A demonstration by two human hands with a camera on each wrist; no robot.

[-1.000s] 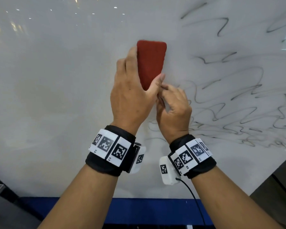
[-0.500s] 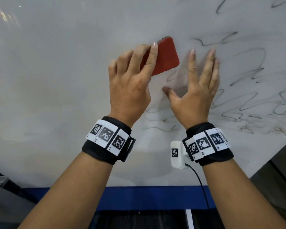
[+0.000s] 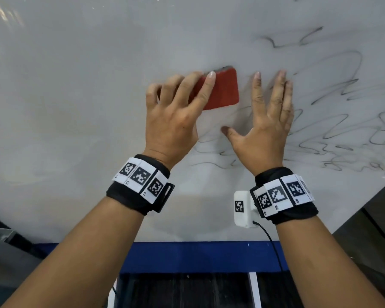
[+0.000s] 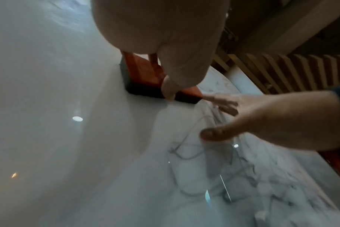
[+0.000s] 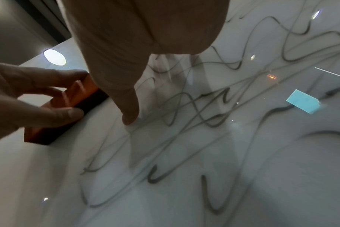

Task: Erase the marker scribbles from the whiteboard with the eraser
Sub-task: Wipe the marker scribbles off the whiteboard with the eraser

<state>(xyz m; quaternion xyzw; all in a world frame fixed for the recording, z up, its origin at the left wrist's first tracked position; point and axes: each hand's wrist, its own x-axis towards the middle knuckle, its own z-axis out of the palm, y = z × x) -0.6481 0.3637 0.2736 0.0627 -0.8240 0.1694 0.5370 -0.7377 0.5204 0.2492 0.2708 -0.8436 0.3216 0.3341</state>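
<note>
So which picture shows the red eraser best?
The head view: the eraser shows its red back under the left hand. The wrist views show only its dark edge, partly hidden by fingers.

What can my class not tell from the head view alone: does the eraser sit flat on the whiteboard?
Observer: Yes. The left wrist view shows the eraser's dark felt layer lying flat against the whiteboard.
Operator: Where is the left thumb? The hand hides it from us.
Observer: The right wrist view shows the left hand's thumb pressed against the eraser's dark side edge, with the fingers over the red top.
Operator: Does the right hand touch the eraser?
Observer: No. The right hand's thumb tip appears to rest on the board among the scribbles, apart from the eraser.
</note>
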